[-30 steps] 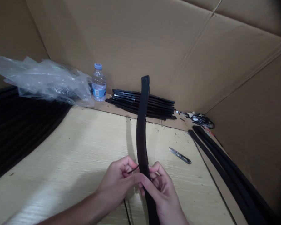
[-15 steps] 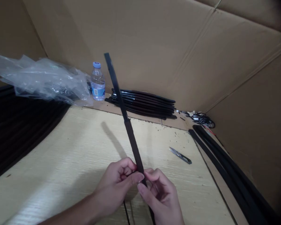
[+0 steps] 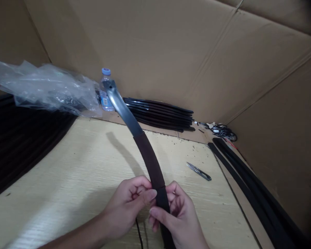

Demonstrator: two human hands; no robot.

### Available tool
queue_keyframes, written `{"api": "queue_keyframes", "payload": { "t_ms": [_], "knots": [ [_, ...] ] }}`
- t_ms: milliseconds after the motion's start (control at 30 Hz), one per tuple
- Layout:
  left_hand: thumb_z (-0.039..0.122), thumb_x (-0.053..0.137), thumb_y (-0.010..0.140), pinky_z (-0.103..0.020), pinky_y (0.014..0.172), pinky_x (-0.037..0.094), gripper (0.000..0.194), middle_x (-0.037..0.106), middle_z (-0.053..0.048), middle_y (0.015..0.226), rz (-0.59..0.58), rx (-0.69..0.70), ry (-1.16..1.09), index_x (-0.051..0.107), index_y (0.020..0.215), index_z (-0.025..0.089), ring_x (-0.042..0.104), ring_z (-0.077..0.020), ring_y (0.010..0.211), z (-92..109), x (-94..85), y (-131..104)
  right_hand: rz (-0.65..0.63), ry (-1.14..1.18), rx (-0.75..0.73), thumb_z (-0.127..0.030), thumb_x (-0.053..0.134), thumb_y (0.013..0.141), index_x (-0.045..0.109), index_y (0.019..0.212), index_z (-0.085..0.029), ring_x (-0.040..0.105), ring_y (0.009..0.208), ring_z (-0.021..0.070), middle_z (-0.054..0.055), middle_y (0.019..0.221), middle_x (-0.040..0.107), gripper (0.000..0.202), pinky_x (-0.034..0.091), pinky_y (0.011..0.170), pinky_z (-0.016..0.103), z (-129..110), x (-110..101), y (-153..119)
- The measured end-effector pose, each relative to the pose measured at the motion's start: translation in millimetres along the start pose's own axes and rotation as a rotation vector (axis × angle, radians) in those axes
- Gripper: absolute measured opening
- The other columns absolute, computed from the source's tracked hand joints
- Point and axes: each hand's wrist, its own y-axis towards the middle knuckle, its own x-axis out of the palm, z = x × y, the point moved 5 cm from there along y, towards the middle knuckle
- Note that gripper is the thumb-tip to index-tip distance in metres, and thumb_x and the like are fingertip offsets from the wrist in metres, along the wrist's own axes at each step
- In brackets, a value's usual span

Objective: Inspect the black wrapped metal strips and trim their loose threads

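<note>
A curved metal strip (image 3: 124,112) rises from my hands, its bare shiny end with a hole pointing up and away. Below the bare part a dark brown sleeve (image 3: 150,157) covers it, meeting a black covering (image 3: 162,200) at a seam between my hands. My right hand (image 3: 180,211) pinches the covered strip from the right, thumb in front. Closed at the strip's left edge, my left hand (image 3: 133,202) has its thumb tip against the seam area. A thin black cord (image 3: 139,231) hangs from under that hand; its upper part is hidden in the fingers.
Thread snips (image 3: 199,171) lie on the pale board (image 3: 80,166) at right. Behind are a stack of dark strips (image 3: 163,114), a water bottle (image 3: 106,93) and clear plastic (image 3: 54,90). Long black strips (image 3: 248,186) run along the right side. Cardboard walls (image 3: 155,52) enclose the space.
The strip has turned about its length, from edge-on to showing its broad face and curve. Its far end swung slightly left and down, now overlapping the bottle. Both hands stay nearly in place.
</note>
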Motion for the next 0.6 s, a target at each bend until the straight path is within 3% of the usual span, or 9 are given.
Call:
{"api": "queue_keyframes", "payload": {
  "t_ms": [167, 400, 600],
  "knots": [
    [0.036, 0.057, 0.084, -0.023, 0.053, 0.041, 0.025, 0.06, -0.001, 0.062, 0.044, 0.024, 0.105, 0.055, 0.072, 0.014, 0.059, -0.0134, 0.054, -1.9, -4.1, 2.2, -0.001, 0.026, -0.017, -0.042, 0.061, 0.082, 0.04, 0.074, -0.02, 0.047, 0.036, 0.0039, -0.002, 0.06, 0.065, 0.032, 0.035, 0.034, 0.013, -4.2, 0.7, -1.8],
    [0.039, 0.06, 0.081, -0.02, 0.05, 0.029, 0.027, 0.049, 0.004, 0.055, 0.109, -0.007, 0.25, 0.056, 0.072, 0.013, 0.041, -0.0077, 0.051, -8.2, -6.0, -1.0, 0.074, -0.023, 0.041, -0.051, 0.054, 0.084, 0.036, 0.062, -0.02, 0.039, 0.024, 0.0038, -0.002, 0.042, 0.057, 0.042, 0.027, 0.025, 0.012, 0.0, -6.9, -1.5],
    [0.039, 0.055, 0.085, -0.026, 0.059, 0.041, 0.025, 0.061, -0.002, 0.061, 0.022, 0.007, 0.103, 0.053, 0.075, 0.016, 0.057, -0.0147, 0.058, -6.9, -0.2, 1.6, 0.089, 0.018, 0.047, -0.051, 0.052, 0.085, 0.045, 0.064, -0.017, 0.042, 0.031, 0.0048, -0.001, 0.049, 0.058, 0.041, 0.031, 0.03, 0.014, -1.6, -6.5, -1.6]
  ]
}}
